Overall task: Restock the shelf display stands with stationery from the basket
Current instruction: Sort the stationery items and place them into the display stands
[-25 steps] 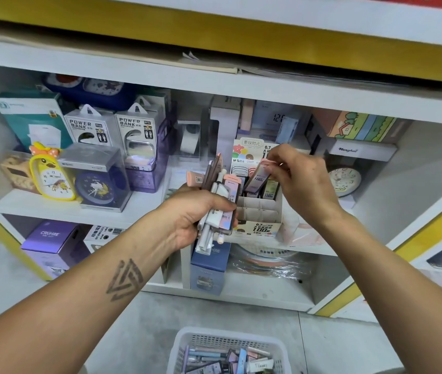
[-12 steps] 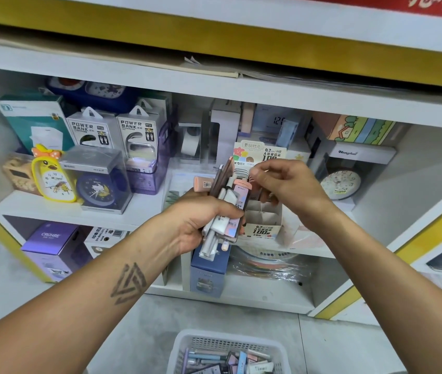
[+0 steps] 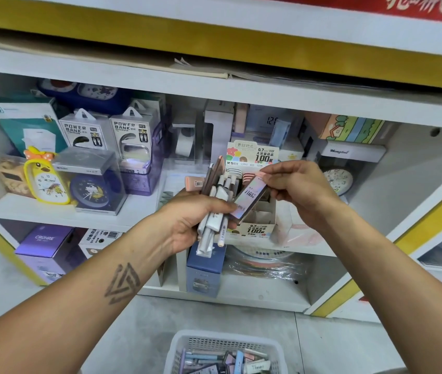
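Right below me I see the white basket (image 3: pixel 225 346) on the grey floor, with pens and small flat packs lying mixed up inside it. Above that, my left hand (image 3: pixel 187 222) is curled tight round a bundle of stationery (image 3: pixel 218 201), with white pens poking out at the bottom and flat cases sticking up at the top. A pink eraser (image 3: pixel 194 182) peeks out at the upper left of the bundle. My right hand (image 3: pixel 301 187) pinches the top end of a shiny lead case (image 3: pixel 251 197) between thumb and fingers, and the case leans down to the left so its low end touches the bundle by my left thumb. Just behind both hands stands the cardboard display stand (image 3: pixel 255 225) on the shelf (image 3: pixel 133 211), with "100" printed on its front lip and on its tall back card. I can see bare paper slots in it behind the case. Farther left on the same shelf are a yellow duck clock (image 3: pixel 45 179), a dark blue clock (image 3: pixel 93 190) in a clear box and two power bank boxes (image 3: pixel 106 130). To the right, at the back, sits a round white clock (image 3: pixel 338 180).
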### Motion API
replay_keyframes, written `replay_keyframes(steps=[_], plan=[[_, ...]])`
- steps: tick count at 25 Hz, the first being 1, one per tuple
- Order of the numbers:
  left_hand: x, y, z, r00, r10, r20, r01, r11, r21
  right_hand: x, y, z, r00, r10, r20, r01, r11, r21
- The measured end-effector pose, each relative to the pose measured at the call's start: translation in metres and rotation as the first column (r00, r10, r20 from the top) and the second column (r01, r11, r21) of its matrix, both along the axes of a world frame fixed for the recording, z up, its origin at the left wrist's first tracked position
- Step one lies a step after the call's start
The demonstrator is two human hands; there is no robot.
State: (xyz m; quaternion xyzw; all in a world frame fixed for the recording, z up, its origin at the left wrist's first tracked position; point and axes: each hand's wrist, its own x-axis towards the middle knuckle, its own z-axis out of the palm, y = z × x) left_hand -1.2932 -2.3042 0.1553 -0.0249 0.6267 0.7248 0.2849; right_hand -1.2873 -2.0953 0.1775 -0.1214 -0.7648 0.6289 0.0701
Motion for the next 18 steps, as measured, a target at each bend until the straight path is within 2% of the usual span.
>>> replay_keyframes(steps=[4, 7, 10, 13, 14, 16, 17, 18], plan=[[-0.003, -0.004, -0.004, 0.999, 0.049, -0.005, -0.05, 0.997, -0.056, -0.003, 0.014, 0.005, 0.961, -0.147, -0.233, 0.181, 0.974, 0.133], [-0.002, -0.006, -0.005, 0.999, 0.042, -0.004, -0.043, 0.996, -0.076, -0.005, 0.012, -0.002, 0.939, -0.023, -0.344, 0.159, 0.914, 0.372], [-0.001, -0.005, -0.004, 1.0, 0.021, -0.001, -0.021, 0.997, -0.073, -0.005, 0.002, -0.014, 0.927, 0.142, -0.349, 0.121, 0.766, 0.632], [0.0, -0.005, -0.003, 1.0, -0.001, -0.001, 0.0, 0.999, -0.053, -0.005, -0.001, -0.022, 0.93, 0.227, -0.289, 0.081, 0.641, 0.764], [0.001, -0.005, -0.002, 1.0, -0.01, -0.001, 0.01, 0.999, -0.044, -0.006, -0.002, -0.025, 0.927, 0.265, -0.264, 0.071, 0.569, 0.819], [0.002, -0.004, -0.002, 0.999, -0.037, -0.006, 0.037, 0.999, -0.034, -0.007, -0.004, -0.03, 0.935, 0.307, -0.179, 0.063, 0.351, 0.934], [0.002, -0.004, -0.001, 0.999, -0.053, -0.007, 0.053, 0.998, -0.032, -0.008, -0.006, -0.03, 0.945, 0.288, -0.157, 0.072, 0.285, 0.956], [0.003, -0.004, -0.001, 0.997, -0.071, -0.007, 0.071, 0.997, -0.032, -0.008, -0.007, -0.029, 0.951, 0.261, -0.168, 0.095, 0.272, 0.958]])
